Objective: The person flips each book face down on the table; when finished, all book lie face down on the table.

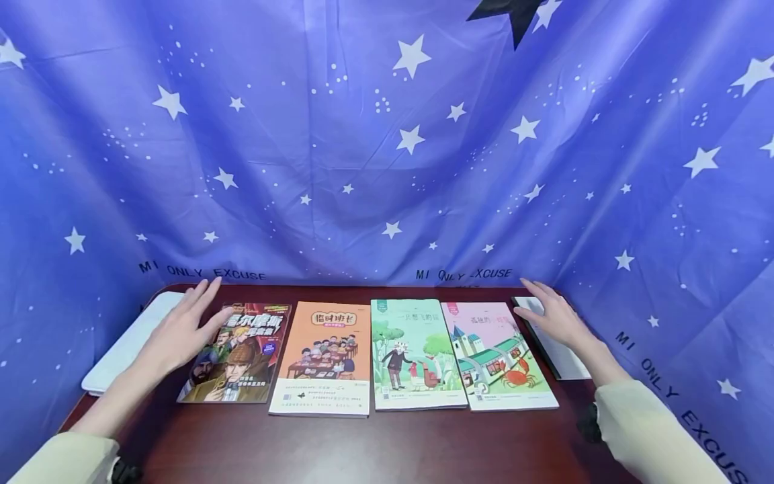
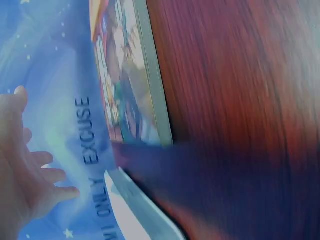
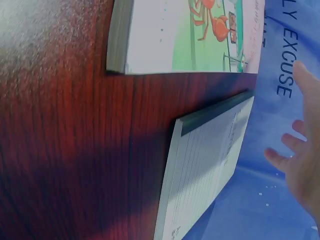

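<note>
We hold both hands out over the far part of the dark red wooden counter [image 1: 326, 450], palms apart, with four books lying flat in a row between them. Our left hand [image 1: 181, 329] has its fingers straight and spread, thumb set well away, so its grip is wide and has hold of nothing; in the head view it covers part of the gap between a white flat item [image 1: 136, 329] and the detective book [image 1: 236, 363], its thumb crossing that book's upper corner. Our right hand [image 1: 553, 319] is likewise spread, its grip loose and holding nothing, in front of the far end of a lined pad [image 1: 565, 356] that has a dark strip along the side toward the books. From the wrist views, we see both hands raised against the blue starry cloth [image 1: 363, 168]. Next to the detective book lies the orange book [image 1: 320, 349] with its crowded classroom cover, then the green book [image 1: 417, 349] showing a suited animal among birds, and close beside it the pink book [image 1: 492, 349] with a red crab. We cannot tell what the white item is. Pale sleeves [image 1: 653, 430] reach down our forearms, a dark band [image 1: 589, 420] at each cuff.
</note>
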The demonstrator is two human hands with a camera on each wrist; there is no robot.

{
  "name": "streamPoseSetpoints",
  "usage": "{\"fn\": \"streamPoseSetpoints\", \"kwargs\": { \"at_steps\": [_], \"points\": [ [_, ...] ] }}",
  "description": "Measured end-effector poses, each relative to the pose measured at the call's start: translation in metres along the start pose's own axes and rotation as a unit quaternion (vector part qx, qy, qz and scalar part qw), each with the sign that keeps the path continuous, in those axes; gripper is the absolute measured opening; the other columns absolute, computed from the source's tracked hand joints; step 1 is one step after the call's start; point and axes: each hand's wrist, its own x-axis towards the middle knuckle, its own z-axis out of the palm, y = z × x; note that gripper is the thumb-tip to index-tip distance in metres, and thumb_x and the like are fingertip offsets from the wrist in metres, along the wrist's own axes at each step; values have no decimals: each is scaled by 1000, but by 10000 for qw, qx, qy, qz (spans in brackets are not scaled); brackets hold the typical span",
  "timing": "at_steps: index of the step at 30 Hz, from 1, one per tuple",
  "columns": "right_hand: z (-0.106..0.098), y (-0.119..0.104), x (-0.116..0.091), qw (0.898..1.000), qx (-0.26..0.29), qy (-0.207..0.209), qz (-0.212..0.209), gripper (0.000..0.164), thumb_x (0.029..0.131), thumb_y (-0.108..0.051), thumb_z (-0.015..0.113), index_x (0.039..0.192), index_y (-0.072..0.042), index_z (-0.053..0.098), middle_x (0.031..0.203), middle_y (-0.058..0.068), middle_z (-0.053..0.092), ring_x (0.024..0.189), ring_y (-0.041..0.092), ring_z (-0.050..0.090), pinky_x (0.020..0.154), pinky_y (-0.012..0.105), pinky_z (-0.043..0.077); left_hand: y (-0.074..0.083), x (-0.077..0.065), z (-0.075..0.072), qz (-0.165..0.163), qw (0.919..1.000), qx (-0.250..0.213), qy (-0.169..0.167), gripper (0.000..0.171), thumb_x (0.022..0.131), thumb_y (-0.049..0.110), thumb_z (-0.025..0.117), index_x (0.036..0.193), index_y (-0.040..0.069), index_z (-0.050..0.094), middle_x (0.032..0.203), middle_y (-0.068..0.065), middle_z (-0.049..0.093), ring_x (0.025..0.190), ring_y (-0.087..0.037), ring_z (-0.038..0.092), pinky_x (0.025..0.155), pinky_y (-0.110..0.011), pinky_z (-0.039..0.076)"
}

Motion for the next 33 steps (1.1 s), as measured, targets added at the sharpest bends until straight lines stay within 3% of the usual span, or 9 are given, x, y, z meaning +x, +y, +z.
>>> {"fn": "streamPoseSetpoints", "kwargs": {
  "at_steps": [5,10,15,19,25,29,33],
  "points": [
    [8,-10,9,9994,101,86,-321,69,99,-32,69,156,-4,41,152,33,47,136,56,46,106,74,42,17,0,7,132,9990,-417,-81,79,106,53,49,167,20,12,169,-27,19,148,-58,27,110,-83,26],
    [13,-26,21,9986,265,-233,-400,65,98,-26,69,153,0,44,151,31,50,137,54,47,108,72,43,34,3,15,303,9957,-868,-144,80,105,48,55,166,15,16,168,-27,24,151,-54,26,118,-76,25],
    [17,-37,29,9969,389,-577,-359,65,96,-25,72,151,-1,48,150,30,51,137,53,47,110,70,43,56,3,26,192,9905,-1333,-288,78,105,47,55,166,17,17,166,-25,30,150,-52,32,118,-74,28],
    [20,-41,34,9952,373,-848,-320,68,93,-26,75,151,-3,49,151,30,51,136,53,48,109,70,44,73,1,36,65,9808,-1889,-481,77,105,49,53,166,20,18,164,-24,36,143,-49,45,113,-70,40],
    [24,-43,39,9922,251,-1182,-317,74,88,-29,81,149,-2,51,151,31,50,137,52,48,110,69,43,99,-2,52,69,9632,-2574,-774,74,106,48,53,166,20,20,159,-20,45,137,-39,55,113,-62,46],
    [28,-44,41,9896,208,-1379,-353,78,84,-31,84,148,1,51,150,33,50,138,53,46,113,68,41,119,-8,62,113,9512,-2927,-967,70,106,42,54,165,21,23,158,-18,47,131,-36,60,109,-56,52],
    [26,-49,38,9847,91,-1717,-266,84,83,-31,84,150,4,47,151,36,44,139,54,43,115,67,39,141,-17,77,146,9428,-3112,-1186,69,105,44,56,164,24,27,159,-15,47,133,-36,59,110,-58,51]
  ]
}}
